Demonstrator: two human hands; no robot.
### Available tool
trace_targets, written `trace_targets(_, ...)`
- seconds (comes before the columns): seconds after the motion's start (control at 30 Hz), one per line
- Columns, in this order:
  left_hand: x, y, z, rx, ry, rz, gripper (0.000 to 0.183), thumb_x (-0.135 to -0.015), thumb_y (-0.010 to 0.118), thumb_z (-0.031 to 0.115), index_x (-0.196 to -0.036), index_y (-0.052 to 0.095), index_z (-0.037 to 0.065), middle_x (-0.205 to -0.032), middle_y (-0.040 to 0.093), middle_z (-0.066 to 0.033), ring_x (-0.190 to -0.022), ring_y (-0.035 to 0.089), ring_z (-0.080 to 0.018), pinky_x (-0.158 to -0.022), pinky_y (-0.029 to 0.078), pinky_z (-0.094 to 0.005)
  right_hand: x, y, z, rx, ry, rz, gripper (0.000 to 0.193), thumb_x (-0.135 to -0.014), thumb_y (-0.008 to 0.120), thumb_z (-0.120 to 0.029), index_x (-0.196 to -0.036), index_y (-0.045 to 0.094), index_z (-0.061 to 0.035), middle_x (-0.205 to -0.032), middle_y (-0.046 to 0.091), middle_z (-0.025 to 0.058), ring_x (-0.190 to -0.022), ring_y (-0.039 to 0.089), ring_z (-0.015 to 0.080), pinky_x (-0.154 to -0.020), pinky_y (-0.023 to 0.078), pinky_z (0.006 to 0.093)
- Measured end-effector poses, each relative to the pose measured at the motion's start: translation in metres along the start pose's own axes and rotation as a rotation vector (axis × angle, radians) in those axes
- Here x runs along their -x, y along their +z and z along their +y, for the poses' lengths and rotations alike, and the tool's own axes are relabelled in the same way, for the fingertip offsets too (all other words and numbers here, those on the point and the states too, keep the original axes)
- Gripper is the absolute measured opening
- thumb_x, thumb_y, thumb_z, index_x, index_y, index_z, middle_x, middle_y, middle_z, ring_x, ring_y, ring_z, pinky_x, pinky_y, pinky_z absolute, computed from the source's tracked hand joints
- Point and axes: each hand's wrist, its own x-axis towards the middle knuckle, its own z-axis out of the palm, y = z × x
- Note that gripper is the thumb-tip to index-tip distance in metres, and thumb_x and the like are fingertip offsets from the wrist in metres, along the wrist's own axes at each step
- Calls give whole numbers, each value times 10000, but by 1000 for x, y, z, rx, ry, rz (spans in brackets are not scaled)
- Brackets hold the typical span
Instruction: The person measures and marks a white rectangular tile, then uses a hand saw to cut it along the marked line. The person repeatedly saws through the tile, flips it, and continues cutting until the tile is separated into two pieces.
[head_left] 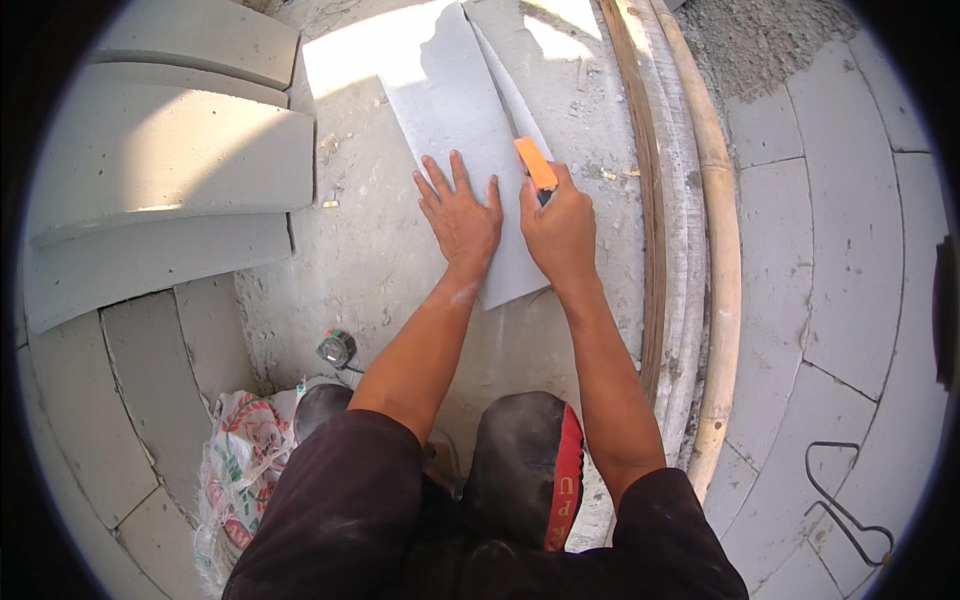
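Observation:
A long, flat grey board (455,105) lies on the dusty concrete floor, its far end in bright sunlight. My left hand (463,215) presses flat on the board with its fingers spread. Just to the right, my right hand (562,228) is closed round an orange-and-black hand tool (536,163) at the board's right edge. The tool's orange end sticks out above the fist, and its working end is hidden. Beyond it, a narrow grey strip (510,90) runs along the board's right side at a slight angle.
Large pale blocks (180,150) are stacked at left. A tape measure (337,347) rests near my left forearm, above a printed woven sack (245,450). Along the right run a wooden plank (640,150) and a bamboo pole (718,220); a bent metal rod (845,510) lies beyond on blocks.

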Motion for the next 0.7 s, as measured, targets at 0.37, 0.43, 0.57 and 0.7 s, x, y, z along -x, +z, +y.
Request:
trace_targets(0.37, -1, 5, -15, -6, -6, 21, 787, -1040, 609, 505, -1681, 375, 111, -1752, 187, -295, -1619, 131, -523, -1273, 251, -643, 85, -15, 42, -179, -104, 32, 317, -1008, 665, -99, -1312, 650, -10, -987, 764, 247, -855, 775, 402, -736, 587, 445)
trace_targets(0.43, -12, 9, -8, 25, 23, 44, 787, -1038, 610, 508, -1679, 378, 115, -1752, 188, -292, -1616, 135, -523, -1269, 256, -646, 48, -2, 19, -70, -30, -21, 318, -1009, 680, -117, -1301, 643, 3, -913, 757, 243, -787, 764, 401, -711, 577, 440)
trace_targets(0.57, 6, 3, -23, -9, 5, 49, 766, -1033, 625, 498, -1660, 406, 115, -1734, 234, -299, -1591, 198, -538, -1255, 280, -623, 125, -32, 33, -128, -23, -25, 346, -1029, 665, -142, -1341, 628, 3, -880, 752, 230, -738, 764, 354, -693, 571, 425)
trace_targets(0.7, -2, 5, -20, -61, -3, 98, 775, -1030, 627, 508, -1662, 405, 118, -1735, 239, -293, -1594, 189, -534, -1253, 283, -616, 197, -59, 55, -56, -202, 47, 354, -1033, 656, -137, -1347, 626, 22, -911, 763, 183, -713, 769, 303, -684, 577, 451)
